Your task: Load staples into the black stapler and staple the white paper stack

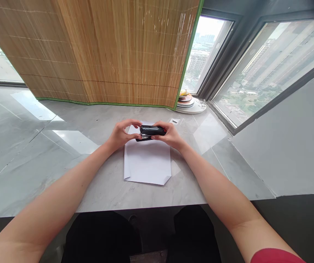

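A black stapler (151, 130) is held level above the far part of a white sheet of paper (147, 160). My right hand (170, 134) grips its right end, with the thumb along the lower side. At its left end my left hand (124, 133) pinches it, the thumb touching the lower arm and the fingers near the top. A narrow gap shows between the stapler's upper and lower arms at the left. The paper lies on the grey counter, its two near corners folded or curled.
A small white piece (174, 121) lies just beyond my right hand. Stacked plates (186, 104) stand in the far corner by the window. A bamboo blind (113, 54) hangs down to the back of the grey marble counter (49, 160). A white wall (285, 146) bounds the right side.
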The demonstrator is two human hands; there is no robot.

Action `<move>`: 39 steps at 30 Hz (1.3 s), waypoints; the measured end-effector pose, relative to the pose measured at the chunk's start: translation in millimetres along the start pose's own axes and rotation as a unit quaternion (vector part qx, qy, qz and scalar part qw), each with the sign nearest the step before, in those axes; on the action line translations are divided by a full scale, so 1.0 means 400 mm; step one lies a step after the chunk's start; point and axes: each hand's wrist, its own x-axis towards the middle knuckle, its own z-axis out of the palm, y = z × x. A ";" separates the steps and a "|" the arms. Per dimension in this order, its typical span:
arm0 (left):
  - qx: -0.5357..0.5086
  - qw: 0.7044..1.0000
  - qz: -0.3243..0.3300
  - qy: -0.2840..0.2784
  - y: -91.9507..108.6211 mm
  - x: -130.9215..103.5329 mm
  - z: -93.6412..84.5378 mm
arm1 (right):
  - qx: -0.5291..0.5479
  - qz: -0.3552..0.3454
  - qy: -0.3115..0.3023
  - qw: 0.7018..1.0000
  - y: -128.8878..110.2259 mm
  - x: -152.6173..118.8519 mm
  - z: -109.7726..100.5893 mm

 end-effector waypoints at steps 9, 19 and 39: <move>0.195 0.964 -0.058 -0.171 -0.063 -0.004 0.011 | -0.074 0.061 0.288 0.953 0.093 0.020 -0.117; 0.168 0.972 -0.033 -0.162 -0.064 -0.005 0.019 | -0.149 0.106 0.277 0.943 0.111 0.019 -0.107; 0.186 0.976 -0.089 -0.072 -0.086 -0.005 -0.001 | -0.184 0.128 0.132 0.966 0.092 0.003 -0.151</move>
